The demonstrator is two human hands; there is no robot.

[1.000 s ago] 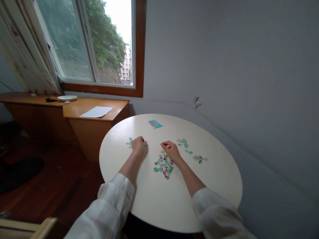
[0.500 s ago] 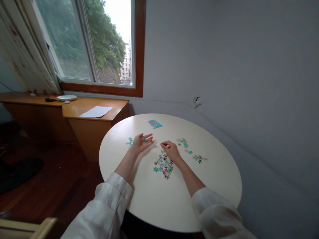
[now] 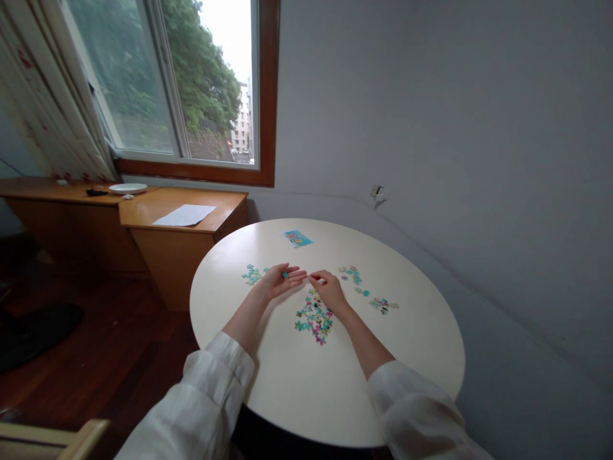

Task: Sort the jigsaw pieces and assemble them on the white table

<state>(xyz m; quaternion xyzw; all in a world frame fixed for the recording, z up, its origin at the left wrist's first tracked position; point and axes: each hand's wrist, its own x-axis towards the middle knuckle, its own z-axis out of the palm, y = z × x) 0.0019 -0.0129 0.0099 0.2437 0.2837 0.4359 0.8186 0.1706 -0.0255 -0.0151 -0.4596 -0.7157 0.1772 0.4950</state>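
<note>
A round cream table [image 3: 306, 390] carries loose jigsaw pieces. My left hand [image 3: 280, 282] lies palm up with fingers stretched out, and a small teal puzzle piece [image 3: 285, 275] rests on its fingers. My right hand [image 3: 328, 287] is curled in a pinch right beside the left fingertips; what it pinches is too small to make out. A colourful pile of pieces [image 3: 315, 317] lies just under the right hand. A small teal cluster [image 3: 251, 275] sits left of the left hand. More clusters [image 3: 353, 275] lie to the right.
A blue picture card [image 3: 297, 239] lies at the table's far side. Another cluster of pieces [image 3: 383, 305] sits at right. A wooden desk [image 3: 182, 233] with a white sheet and a plate [image 3: 127, 188] stands under the window at left. A grey wall is close at right.
My left hand lifted off the teal cluster, turned palm up with a piece on it, and moved right until its fingertips reached the right hand. The right hand stayed put.
</note>
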